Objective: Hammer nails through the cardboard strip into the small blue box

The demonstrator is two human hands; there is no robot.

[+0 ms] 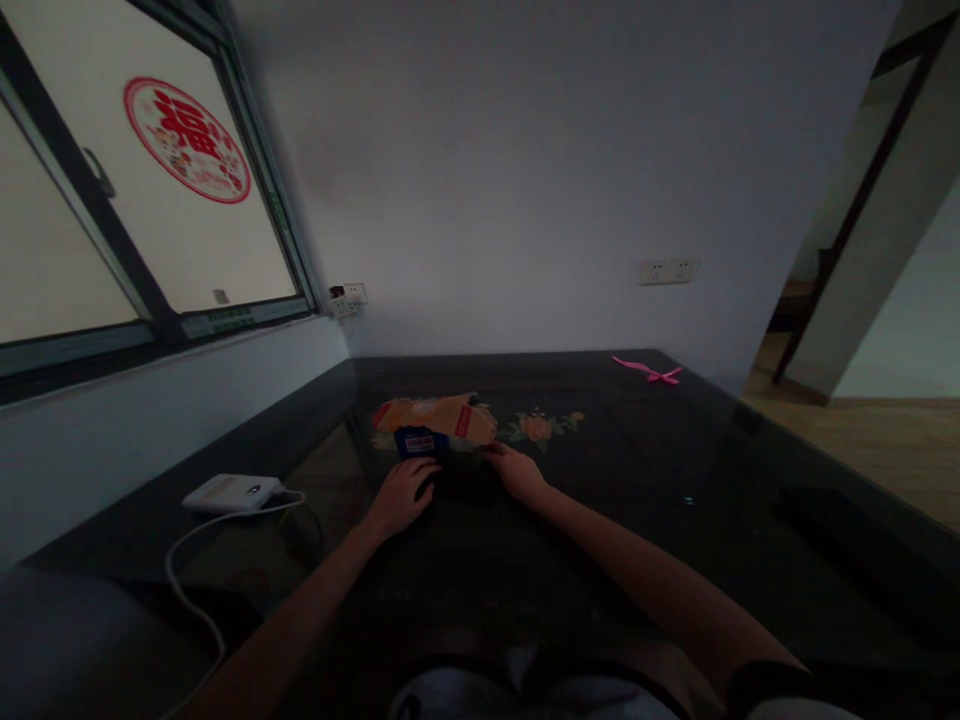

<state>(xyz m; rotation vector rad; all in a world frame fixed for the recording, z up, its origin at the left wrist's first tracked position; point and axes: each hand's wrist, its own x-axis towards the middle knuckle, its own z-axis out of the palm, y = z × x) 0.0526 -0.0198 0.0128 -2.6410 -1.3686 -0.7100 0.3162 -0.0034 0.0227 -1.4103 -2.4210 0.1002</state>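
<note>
A crumpled orange-brown piece of packaging (435,414) with red patches lies on the dark table ahead of me. Just under its near left side shows a small dark blue box-like part (420,442) with a pale label; whether the two are joined I cannot tell. My left hand (403,497) rests at the near edge of the blue part, thumb and fingers apart and fingertips close to it. At the packaging's lower right corner, my right hand (517,473) has its fingertips closed on the edge. The undersides of its fingers are hidden.
A white power bank (232,493) with a white cable (174,570) lies at the left. Near the far right corner of the dark table (600,540) is a pink ribbon (651,373). A black flat object (847,550) sits at the right. A wall (510,200) borders the far edge.
</note>
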